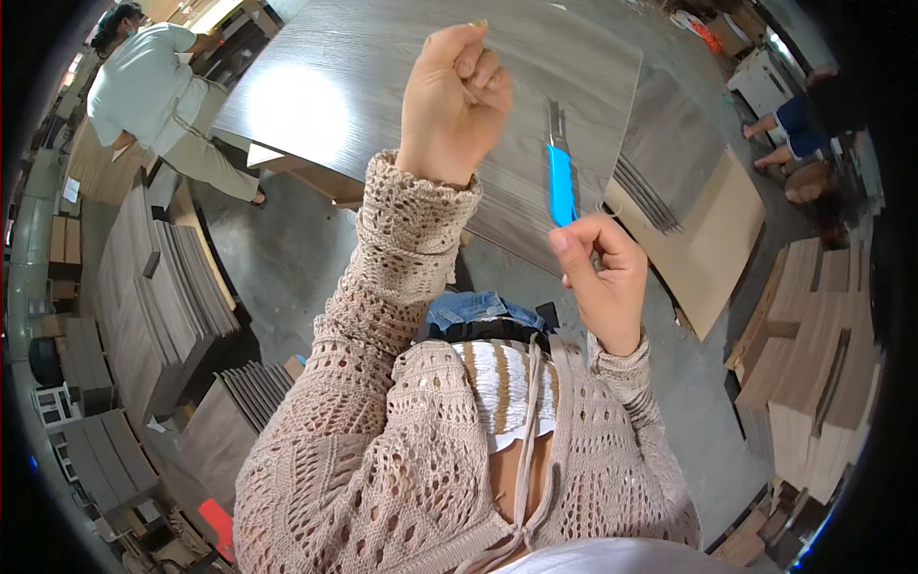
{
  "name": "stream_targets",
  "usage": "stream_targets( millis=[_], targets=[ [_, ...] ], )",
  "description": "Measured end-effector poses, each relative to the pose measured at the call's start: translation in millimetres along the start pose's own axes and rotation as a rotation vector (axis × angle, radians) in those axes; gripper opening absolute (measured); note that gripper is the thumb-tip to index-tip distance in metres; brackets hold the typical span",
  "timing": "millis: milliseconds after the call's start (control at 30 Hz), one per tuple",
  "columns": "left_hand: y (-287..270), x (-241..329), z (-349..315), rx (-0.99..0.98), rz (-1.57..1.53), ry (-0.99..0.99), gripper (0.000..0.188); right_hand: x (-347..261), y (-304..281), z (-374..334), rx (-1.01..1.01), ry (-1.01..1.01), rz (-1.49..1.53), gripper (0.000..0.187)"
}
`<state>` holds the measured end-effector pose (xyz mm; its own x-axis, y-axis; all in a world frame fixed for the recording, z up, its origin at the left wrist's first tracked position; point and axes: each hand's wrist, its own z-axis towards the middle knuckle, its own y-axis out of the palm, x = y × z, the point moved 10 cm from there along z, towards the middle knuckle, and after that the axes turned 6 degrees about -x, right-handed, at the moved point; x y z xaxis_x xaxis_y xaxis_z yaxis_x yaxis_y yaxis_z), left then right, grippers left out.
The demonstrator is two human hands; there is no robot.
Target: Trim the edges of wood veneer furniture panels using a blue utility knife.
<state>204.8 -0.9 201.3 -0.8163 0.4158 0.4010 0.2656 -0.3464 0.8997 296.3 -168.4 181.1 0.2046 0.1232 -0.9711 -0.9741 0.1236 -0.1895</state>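
My left hand [454, 110] is raised over a large grey wood-grain board [583, 57]. Its fingers curl loosely toward the palm, and I see nothing in them. On the right, my right hand [609, 277] is closer to me, by the board's near edge. Its thumb and index finger are pressed together; what they pinch, if anything, is hidden. Just beyond these fingertips is a bright blue utility knife [560, 184] with its blade out, pointing away from me. The knife's near end meets the fingertips in view, so I cannot tell whether they touch it.
Stacked grey panels [674, 143] rest on a tan sheet [732, 225] at right. More panel stacks stand at left [143, 287] and far right [808, 359]. A person in a pale shirt [148, 86] works at far left; another person's legs [779, 139] show at far right.
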Motion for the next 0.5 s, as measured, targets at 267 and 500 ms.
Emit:
stream_targets(
  millis=[267, 500],
  targets=[
    [6.1, -43.0, 0.1, 0.057, -0.105, -0.186, 0.024, -60.3, 63.2, -11.2, -0.238, -0.537, -0.664, 0.046],
    [-14.5, -54.2, -8.6, 0.203, -0.219, -0.168, 0.022, -36.4, 87.3, -30.5, -0.383, -0.485, -0.820, 0.045]
  ],
)
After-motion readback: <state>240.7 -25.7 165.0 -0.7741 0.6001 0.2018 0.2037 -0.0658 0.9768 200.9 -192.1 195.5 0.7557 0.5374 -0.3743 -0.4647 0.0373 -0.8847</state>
